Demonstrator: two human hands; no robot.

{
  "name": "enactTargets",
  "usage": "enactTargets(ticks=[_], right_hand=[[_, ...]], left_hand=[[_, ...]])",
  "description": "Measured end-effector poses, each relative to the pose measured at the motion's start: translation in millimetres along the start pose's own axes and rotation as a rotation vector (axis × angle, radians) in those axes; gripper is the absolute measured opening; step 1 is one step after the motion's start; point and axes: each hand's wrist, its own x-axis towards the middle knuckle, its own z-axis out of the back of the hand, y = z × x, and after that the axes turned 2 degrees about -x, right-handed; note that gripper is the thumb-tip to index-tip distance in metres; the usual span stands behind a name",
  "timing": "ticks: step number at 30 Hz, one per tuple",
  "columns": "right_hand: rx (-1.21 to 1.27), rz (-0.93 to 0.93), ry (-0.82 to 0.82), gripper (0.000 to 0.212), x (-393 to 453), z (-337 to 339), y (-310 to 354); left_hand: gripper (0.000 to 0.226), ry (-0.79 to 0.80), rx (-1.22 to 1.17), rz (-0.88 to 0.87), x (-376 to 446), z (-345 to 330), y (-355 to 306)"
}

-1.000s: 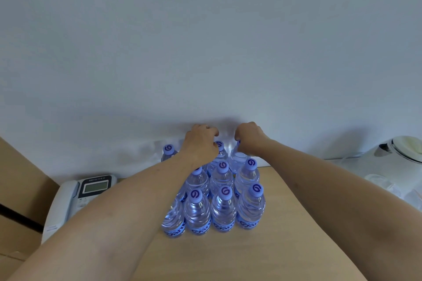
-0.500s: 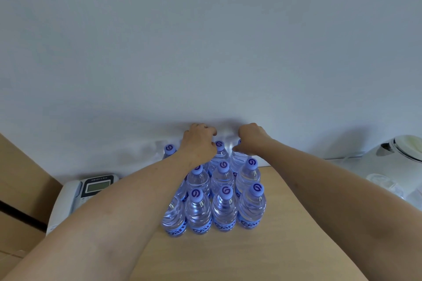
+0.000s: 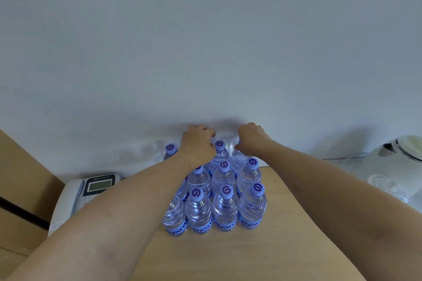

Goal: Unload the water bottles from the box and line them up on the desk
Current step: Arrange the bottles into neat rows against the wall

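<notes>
Several clear water bottles (image 3: pixel 225 209) with purple caps stand upright in tight rows on the wooden desk (image 3: pixel 262 255), reaching back to the white wall. My left hand (image 3: pixel 197 146) is curled over the top of a bottle in the back row; that bottle is hidden under it. My right hand (image 3: pixel 252 138) grips the top of the back-right bottle (image 3: pixel 237 157), whose cap is covered. A lone back-row bottle (image 3: pixel 170 150) stands left of my left hand. A cardboard box (image 3: pixel 20 191) is at the left edge.
A white desk phone (image 3: pixel 86 189) lies left of the bottles, next to the box. A white electric kettle (image 3: pixel 397 155) and a clear glass (image 3: pixel 386 186) stand at the right. The wall runs close behind the back row.
Both hands stay on the back-row bottle tops. They have drifted slightly apart, and the view has shifted a little.
</notes>
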Motion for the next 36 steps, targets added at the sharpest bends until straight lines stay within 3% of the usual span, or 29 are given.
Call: enactTargets(ticks=[4, 9, 16, 19, 21, 23, 30, 36], right_hand=[[-0.005, 0.025, 0.030, 0.037, -1.0, 0.9, 1.2], [0.004, 0.062, 0.030, 0.044, -2.5, 2.9, -1.2], [0.025, 0.021, 0.057, 0.038, -1.5, 1.0, -1.9], [0.047, 0.016, 0.020, 0.015, -3.3, 3.1, -2.0], [0.059, 0.042, -0.074, 0.032, -2.0, 3.9, -0.3], [0.105, 0.077, -0.152, 0.035, -1.3, 7.2, 8.9], [0.082, 0.081, -0.010, 0.029, 7.5, 3.4, 50.8], [0.045, 0.009, -0.046, 0.031, 8.5, -8.7, 67.8]], left_hand=[[0.040, -0.011, -0.011, 0.013, -0.4, 1.5, 1.1], [0.039, -0.007, -0.015, 0.015, -0.7, 1.3, 0.8], [0.039, -0.007, -0.022, 0.025, -2.7, 1.3, 3.5], [0.039, -0.013, -0.025, 0.025, -4.3, 3.4, 3.9], [0.039, -0.025, -0.032, 0.024, -5.1, 5.4, 4.8], [0.039, -0.037, -0.038, 0.027, -6.9, 8.9, 6.6], [0.039, -0.053, -0.066, 0.066, -21.2, 23.5, 32.1], [0.038, -0.032, -0.084, 0.079, -27.5, 30.1, 59.0]])
